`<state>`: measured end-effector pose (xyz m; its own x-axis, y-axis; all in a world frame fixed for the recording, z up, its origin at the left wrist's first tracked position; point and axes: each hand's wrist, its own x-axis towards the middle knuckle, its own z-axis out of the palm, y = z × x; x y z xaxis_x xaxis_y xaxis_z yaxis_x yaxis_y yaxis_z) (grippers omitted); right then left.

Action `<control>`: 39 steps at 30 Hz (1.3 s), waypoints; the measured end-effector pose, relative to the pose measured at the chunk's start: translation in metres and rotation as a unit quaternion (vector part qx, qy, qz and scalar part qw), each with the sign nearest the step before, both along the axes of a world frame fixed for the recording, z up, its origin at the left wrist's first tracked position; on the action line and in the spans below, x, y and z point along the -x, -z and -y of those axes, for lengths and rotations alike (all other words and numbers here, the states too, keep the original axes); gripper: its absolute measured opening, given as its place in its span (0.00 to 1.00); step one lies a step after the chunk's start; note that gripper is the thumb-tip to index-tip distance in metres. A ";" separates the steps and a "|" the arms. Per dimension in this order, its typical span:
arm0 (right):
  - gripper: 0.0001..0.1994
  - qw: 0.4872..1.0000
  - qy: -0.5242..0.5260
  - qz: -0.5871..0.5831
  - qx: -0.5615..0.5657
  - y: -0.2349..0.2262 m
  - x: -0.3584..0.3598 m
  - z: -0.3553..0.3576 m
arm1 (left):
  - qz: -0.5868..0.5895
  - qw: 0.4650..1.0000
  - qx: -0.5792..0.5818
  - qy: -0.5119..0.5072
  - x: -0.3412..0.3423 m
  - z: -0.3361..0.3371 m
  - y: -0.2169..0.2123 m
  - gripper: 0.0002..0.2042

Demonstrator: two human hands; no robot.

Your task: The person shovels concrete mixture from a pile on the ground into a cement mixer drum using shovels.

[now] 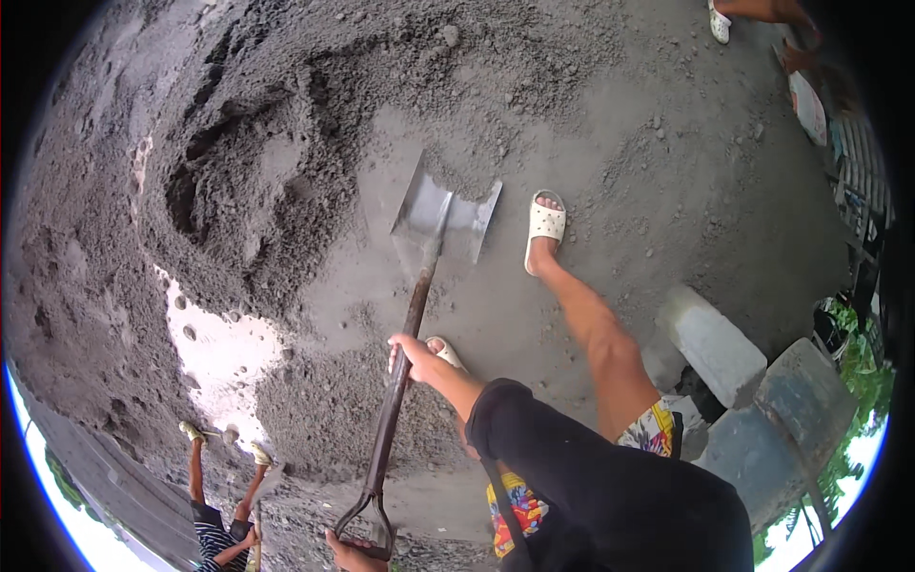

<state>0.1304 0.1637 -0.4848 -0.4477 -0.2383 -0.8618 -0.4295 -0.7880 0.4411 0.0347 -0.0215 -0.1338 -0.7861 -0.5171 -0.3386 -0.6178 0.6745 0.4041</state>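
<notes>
A shovel (pixel 403 372) slants up across the middle, with a dark worn shaft and a metal D-shaped handle at the bottom. Its wide silvery blade (pixel 467 217) lies on the grey ground, and loose sand and gravel touches its far edge. My right hand (pixel 414 356), reaching out of a black sleeve, is wrapped round the middle of the shaft. Down at the lower edge, my left hand (pixel 356 552) grips the D-handle, partly cut off by the picture's rim. My two feet, in cream slip-on sandals (pixel 546 225), stand to the right of the shovel.
A large heap of damp grey sand and gravel (pixel 315 114) fills the left and far side. A pale concrete block (pixel 717 345) and a blue-grey container (pixel 777 439) stand at the right. Another person (pixel 224 534) holds a tool at lower left; someone's foot (pixel 720 26) shows at far right.
</notes>
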 end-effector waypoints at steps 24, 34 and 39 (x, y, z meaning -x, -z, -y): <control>0.10 0.917 0.265 0.242 -0.176 -0.140 -0.400 -0.303 | 0.116 0.876 -0.224 0.411 -0.227 -0.323 -0.021 0.23; 0.09 0.567 0.531 0.363 -0.515 -0.576 -0.664 -0.097 | 0.248 0.412 -0.537 0.693 -0.328 -0.237 -0.175 0.30; 0.14 0.476 0.510 0.510 -0.504 -0.636 -0.718 0.041 | 0.134 0.087 -0.607 0.779 -0.398 -0.226 -0.178 0.23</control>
<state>0.8483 0.1224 0.1516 0.8852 0.4191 -0.2021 -0.4013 0.4679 -0.7874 0.4331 0.2049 0.0440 0.5376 0.6899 0.4849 -0.2565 -0.4140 0.8734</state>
